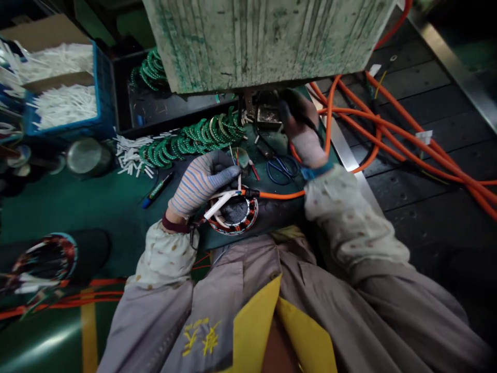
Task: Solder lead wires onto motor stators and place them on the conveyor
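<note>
My left hand (pixel 207 178), in a striped glove with grey fingertips, pinches a thin white-sleeved wire (pixel 239 178) upright between thumb and forefinger. Just below it lies a ring-shaped motor stator (pixel 248 215) with copper windings and white sleeves (pixel 218 204) across it. An orange cable (pixel 281 195) runs from the stator's wires toward my right sleeve. My right hand (pixel 305 129), also gloved, is beside a small metal box (pixel 269 116) under the overhanging panel. Its fingers are closed around something dark, blurred and in shadow. Blue-handled scissors (pixel 282 170) lie below that hand.
A large stained panel (pixel 272 41) overhangs the bench. Green curved strips (pixel 194 137) and white tubes (pixel 130 155) lie behind my left hand. A blue crate (pixel 101 103) of white tubes stands left, near a marker (pixel 157 190) and another stator (pixel 58 254). Orange cables (pixel 388 124) cover the right side.
</note>
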Demonstrator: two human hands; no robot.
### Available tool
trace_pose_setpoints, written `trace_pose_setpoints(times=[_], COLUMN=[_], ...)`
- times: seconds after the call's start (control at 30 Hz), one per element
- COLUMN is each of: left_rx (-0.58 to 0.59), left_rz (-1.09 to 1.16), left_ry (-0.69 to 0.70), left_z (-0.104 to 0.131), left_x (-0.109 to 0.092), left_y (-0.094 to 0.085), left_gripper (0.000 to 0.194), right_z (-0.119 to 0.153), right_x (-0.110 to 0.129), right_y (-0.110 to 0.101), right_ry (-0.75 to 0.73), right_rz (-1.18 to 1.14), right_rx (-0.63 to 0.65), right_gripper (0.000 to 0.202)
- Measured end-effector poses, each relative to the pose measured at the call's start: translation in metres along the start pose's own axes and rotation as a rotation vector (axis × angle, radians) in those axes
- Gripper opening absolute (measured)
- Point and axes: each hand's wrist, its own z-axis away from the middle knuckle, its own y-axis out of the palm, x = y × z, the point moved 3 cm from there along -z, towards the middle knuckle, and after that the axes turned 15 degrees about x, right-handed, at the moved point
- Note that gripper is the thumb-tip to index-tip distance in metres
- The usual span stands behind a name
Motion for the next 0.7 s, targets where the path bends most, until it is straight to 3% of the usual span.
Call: trace_pose_setpoints(times=[0.03,0.1,0.23,0.37,0.57,0.7], left_rx=[0.004,0.023,-0.016,-0.063,-0.087,-0.086], left_rz=[0.033,0.091,0.060,-0.025,-0.103,-0.119], left_ry=[-0.013,-0.026,0.018,0.034,0.024,0.033], left_z=[0.001,0.001,0.000,-0.001,0.002,0.003], left_x=[0.000,0.000,-0.004,-0.005,-0.006,-0.006], left_y=[0.001,0.005,0.007,0.008,0.010,0.010], left_gripper=[0.060,0.061,0.062,0.059,0.030,0.026], right_z=[0.024,0.070,0.131,0.138,0.123,0.120], right_x=[0.008,0.025,0.051,0.054,0.056,0.055], right_y=[0.001,0.014,0.049,0.063,0.065,0.069], right_ry=[0.001,-0.023,-0.289,-0.467,-0.338,-0.304], right_rz=[0.080,0.180,0.477,0.456,0.531,0.552], right_rx=[-0.073,-0.040,0.043,-0.007,-0.008,-0.039], right_gripper=[0.036,0.033,0.039,0.046,0.043,0.044])
